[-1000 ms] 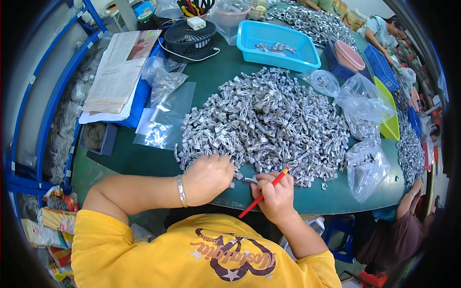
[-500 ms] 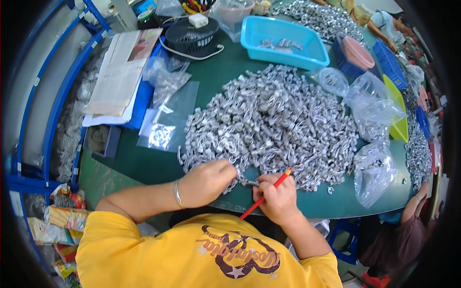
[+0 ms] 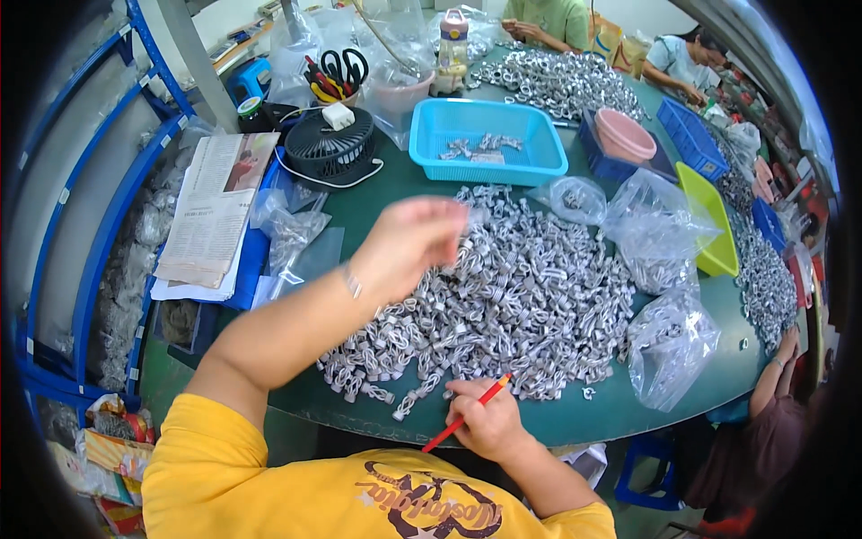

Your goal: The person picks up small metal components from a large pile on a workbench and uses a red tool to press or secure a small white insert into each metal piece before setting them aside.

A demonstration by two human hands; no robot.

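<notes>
A large heap of small silver-grey metal parts with loops (image 3: 539, 305) covers the middle of the green table. My left hand (image 3: 404, 251), wearing a bracelet, is over the heap's far left side. Motion smears its fingers, and whether they hold anything is unclear. At the heap's near edge, my right hand (image 3: 492, 427) is closed around a slim red pencil (image 3: 493, 391), which slants from lower left to upper right. A few looped parts (image 3: 409, 402) lie to the left of this hand. Beyond the heap, a light-blue plastic basket (image 3: 485, 176) contains several metal pieces.
Newspaper (image 3: 211, 207) and a black fan (image 3: 330, 148) are at the left. Clear plastic bags (image 3: 669, 337) and a lime-green tray (image 3: 711, 220) stand at the right. A bottle (image 3: 451, 54) is at the back. Other people work around the table; blue shelving (image 3: 90, 260) rises at the left.
My left hand has risen from the near edge and swung forward over the heap. My right hand keeps the pencil. The view has shifted, showing more of the far side.
</notes>
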